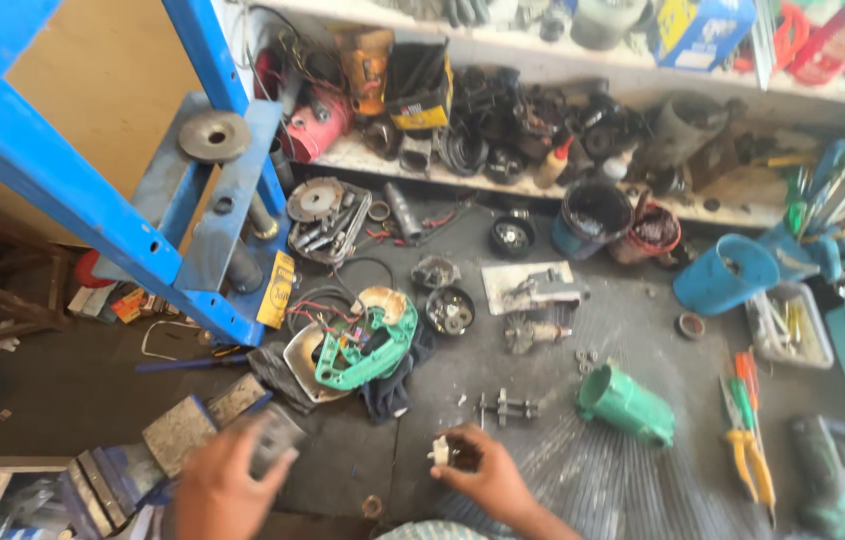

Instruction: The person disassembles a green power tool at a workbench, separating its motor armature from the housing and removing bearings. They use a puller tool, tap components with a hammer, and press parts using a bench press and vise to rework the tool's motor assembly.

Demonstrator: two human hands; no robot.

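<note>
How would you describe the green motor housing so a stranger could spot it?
Start at the dark workbench and look just right of the right hand. The green motor housing lies on its side there, a ribbed cylinder with an open end, the only green tube-shaped part nearby.

Dark, grimy floor (633,330). Near its middle: green housing (627,404), green shell (371,350), armature (535,334). Toward right edge: pliers (749,452), tray (789,328), blue cup (725,276).
</note>
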